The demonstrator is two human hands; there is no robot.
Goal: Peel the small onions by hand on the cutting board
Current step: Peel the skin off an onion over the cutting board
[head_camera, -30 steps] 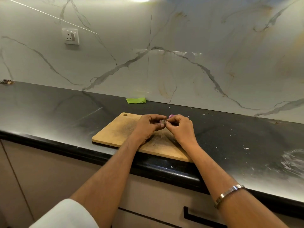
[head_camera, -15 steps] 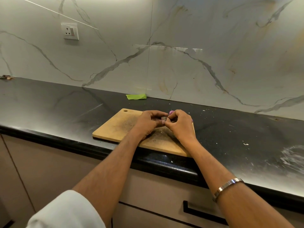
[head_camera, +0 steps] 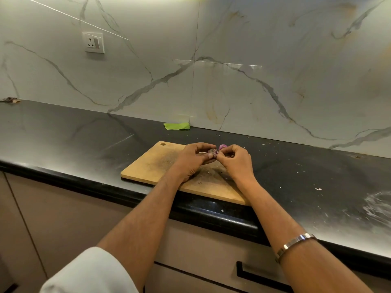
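Peeling is under way over the far half of the cutting board (head_camera: 156, 166), at the person's 12 o'clock. Left hand (head_camera: 193, 159) grips a small onion (head_camera: 213, 152), fingers curled round it with the thumb on top; the skin shown is mottled dark and purple. Right hand (head_camera: 234, 160) meets it from 3 o'clock, fingertips pinching at the onion's near edge, apparently on a flap of skin, though the skin itself is too small to confirm. A second onion (head_camera: 222, 147), pinker and seemingly barer, sits just beyond the fingers at 1 o'clock. Compared with half a second ago, the hands have barely shifted on the board, and the held onion now shows more of its purple face between the fingertips. Judgement: the outer layer is coming away, but peeling of this onion is not complete. Loose flecks lie on the board and the dark counter (head_camera: 63, 136); a green scrap (head_camera: 176, 126) rests by the wall at 11 o'clock
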